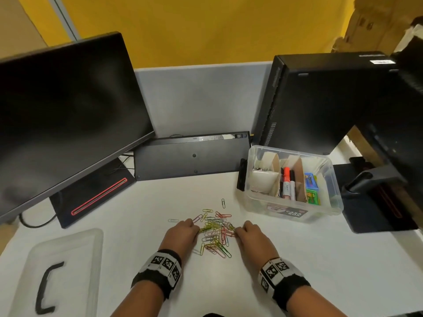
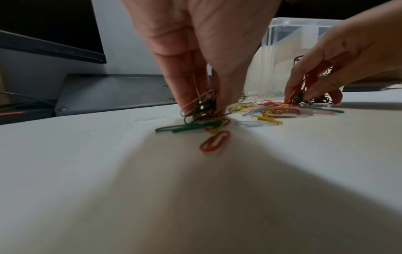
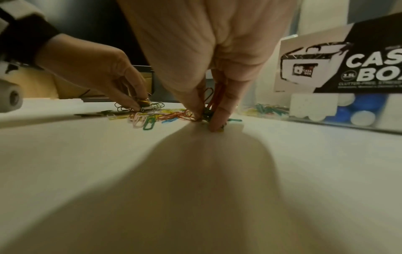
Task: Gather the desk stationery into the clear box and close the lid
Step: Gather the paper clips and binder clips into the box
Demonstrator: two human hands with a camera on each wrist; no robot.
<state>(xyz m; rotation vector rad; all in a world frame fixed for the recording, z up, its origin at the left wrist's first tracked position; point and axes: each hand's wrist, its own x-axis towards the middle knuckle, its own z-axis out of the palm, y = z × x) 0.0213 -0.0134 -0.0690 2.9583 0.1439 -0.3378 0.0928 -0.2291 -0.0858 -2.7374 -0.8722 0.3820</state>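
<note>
A loose heap of coloured paper clips (image 1: 215, 232) lies on the white desk in front of me. My left hand (image 1: 183, 232) pinches a bunch of clips (image 2: 202, 106) at the heap's left side. At the right side my right hand (image 1: 249, 234) pinches another bunch of clips (image 3: 208, 106). The clear box (image 1: 329, 179) stands open to the right, with cardboard dividers, markers (image 1: 287, 184) and small coloured packs inside. Its clear lid (image 1: 75, 248) with a black handle lies flat at the front left.
A dark monitor (image 1: 68, 115) on its stand fills the left. An upturned black keyboard (image 1: 192, 156) leans at the back. A black computer case (image 1: 320, 99) stands behind the box, and a second monitor stand (image 1: 370, 179) sits to its right.
</note>
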